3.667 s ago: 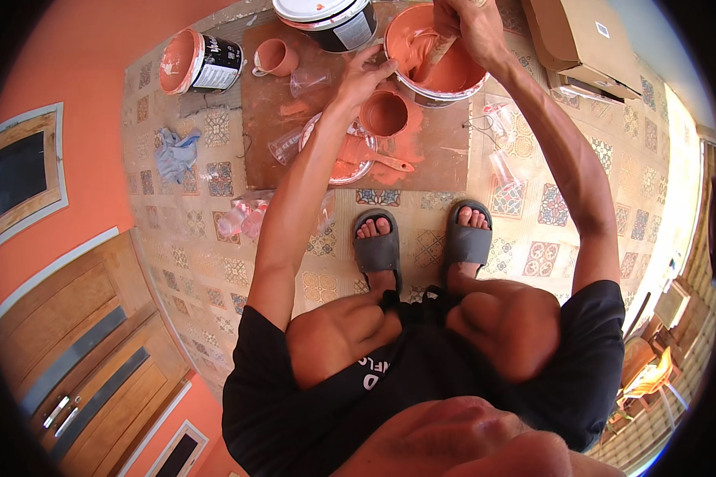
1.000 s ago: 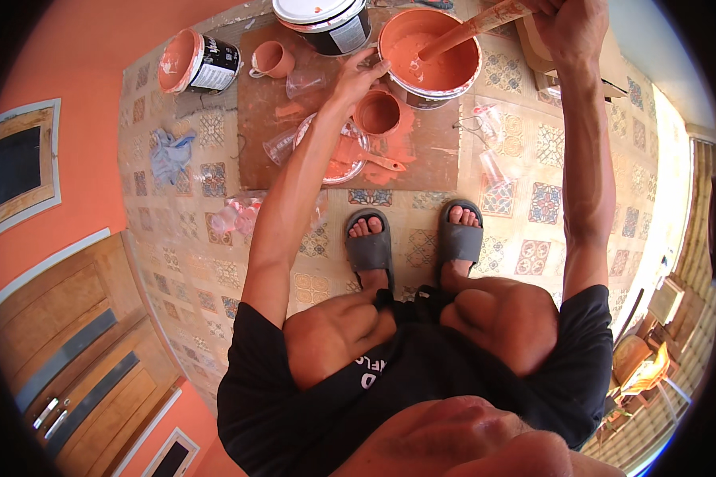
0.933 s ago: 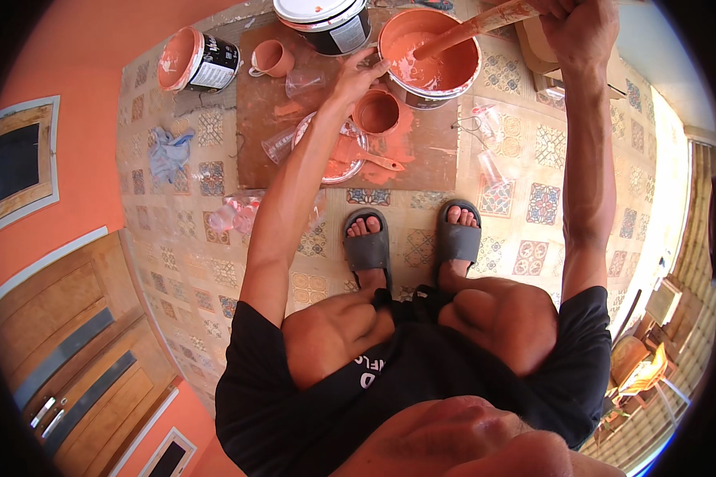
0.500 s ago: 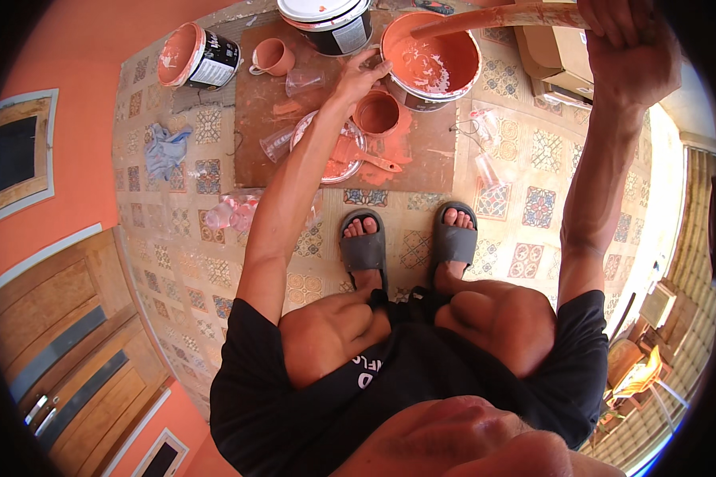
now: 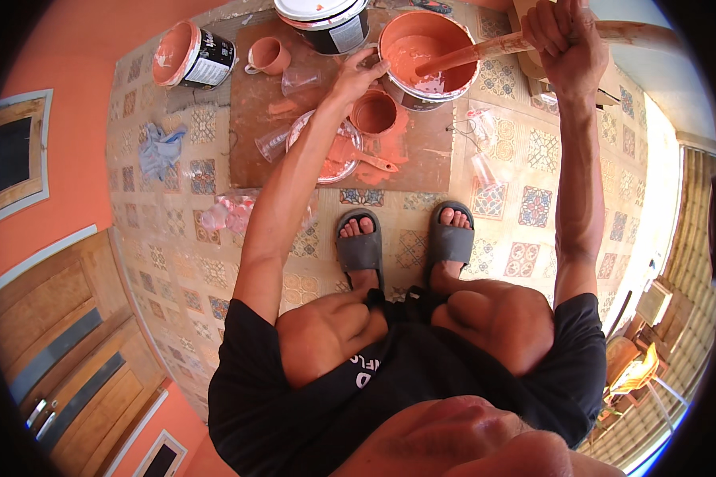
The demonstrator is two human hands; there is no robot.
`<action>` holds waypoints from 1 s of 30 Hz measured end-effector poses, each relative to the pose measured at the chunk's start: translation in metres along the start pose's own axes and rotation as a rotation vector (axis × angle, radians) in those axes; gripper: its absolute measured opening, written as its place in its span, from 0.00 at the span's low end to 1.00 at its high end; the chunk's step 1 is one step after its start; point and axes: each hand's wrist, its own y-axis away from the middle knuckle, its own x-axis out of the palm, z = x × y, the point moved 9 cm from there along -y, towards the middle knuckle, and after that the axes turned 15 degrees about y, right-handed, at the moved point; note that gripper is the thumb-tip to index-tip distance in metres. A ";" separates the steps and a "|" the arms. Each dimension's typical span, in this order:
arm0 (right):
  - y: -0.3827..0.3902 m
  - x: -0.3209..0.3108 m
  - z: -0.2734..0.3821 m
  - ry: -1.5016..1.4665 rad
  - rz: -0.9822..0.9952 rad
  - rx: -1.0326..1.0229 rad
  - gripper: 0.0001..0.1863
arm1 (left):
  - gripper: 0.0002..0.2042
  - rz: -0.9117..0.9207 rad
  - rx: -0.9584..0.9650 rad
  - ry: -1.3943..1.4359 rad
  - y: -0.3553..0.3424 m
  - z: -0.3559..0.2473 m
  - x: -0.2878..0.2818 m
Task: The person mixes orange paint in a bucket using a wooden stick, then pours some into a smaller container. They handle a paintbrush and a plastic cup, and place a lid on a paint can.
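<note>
Doors (image 5: 64,350) of brown wood stand at the far left, beside an orange wall (image 5: 79,167). Next, a crumpled grey-blue cloth (image 5: 161,151) lies on the tiled floor (image 5: 175,262); farther from you is an open, paint-coated bucket (image 5: 212,60) with a black label. Then comes a stained brown board (image 5: 429,155) — on it are an orange mug (image 5: 270,56), clear cups (image 5: 301,78) and a round, white-rimmed dish (image 5: 336,171) with a brush (image 5: 376,161) across it. Your left hand (image 5: 356,78) touches the paint bucket's (image 5: 445,32) left rim with thumb and fingers; I cannot tell how firmly it holds. An orange-smeared pot (image 5: 374,115) stands just beside that bucket, on your side. The paint bucket, with wet orange paint inside, is at the board's far right corner. Your right hand (image 5: 566,52) is clenched around a wooden stick (image 5: 501,46) — its coated lower end reaches into the paint, its other end extends past your fist. A cardboard box (image 5: 535,67) lies partly hidden behind that wrist.
</note>
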 end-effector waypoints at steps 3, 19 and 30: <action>0.000 -0.012 -0.014 0.120 -0.062 0.009 0.27 | 0.40 -0.010 0.000 -0.016 0.000 0.000 -0.001; 0.012 0.055 0.017 0.316 0.114 -0.068 0.29 | 0.41 0.010 -0.038 -0.003 0.003 -0.001 0.002; 0.003 0.036 0.011 0.163 0.120 0.003 0.29 | 0.40 -0.009 -0.007 -0.012 0.000 -0.001 -0.001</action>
